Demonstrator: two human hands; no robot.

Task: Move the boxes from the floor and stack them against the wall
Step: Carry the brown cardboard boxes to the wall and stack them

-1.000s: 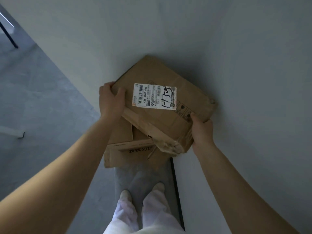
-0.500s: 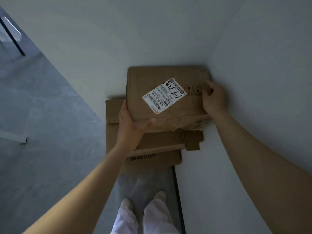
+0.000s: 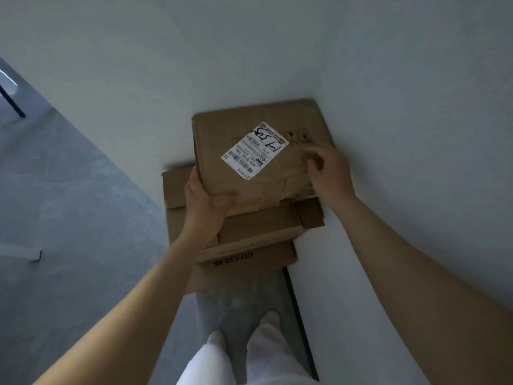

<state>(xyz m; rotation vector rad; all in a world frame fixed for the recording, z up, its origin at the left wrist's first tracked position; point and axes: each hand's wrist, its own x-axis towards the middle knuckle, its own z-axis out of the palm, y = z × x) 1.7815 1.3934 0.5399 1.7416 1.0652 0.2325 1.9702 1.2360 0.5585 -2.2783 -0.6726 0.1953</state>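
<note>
A crumpled brown cardboard box (image 3: 222,134) with a white shipping label (image 3: 254,150) lies on top of a stack in the corner where two white walls meet. Under it sits a wider cardboard box (image 3: 249,232) with dark printed characters on its front face. My left hand (image 3: 204,200) grips the top box at its near left corner, thumb on the top face. My right hand (image 3: 329,173) rests on the near right part of the top box, fingers curled loosely over the top.
White walls (image 3: 402,134) close the corner behind and to the right of the stack. Grey floor (image 3: 69,190) spreads to the left. A dark baseboard strip (image 3: 298,315) runs along the right wall. My white-trousered legs and shoes (image 3: 244,337) stand just before the stack. A black furniture leg (image 3: 12,102) stands far left.
The top box was turned flat and set squarely into the corner on the stack. My right hand moved from the far right edge to the near right top; my left stayed at the near left corner.
</note>
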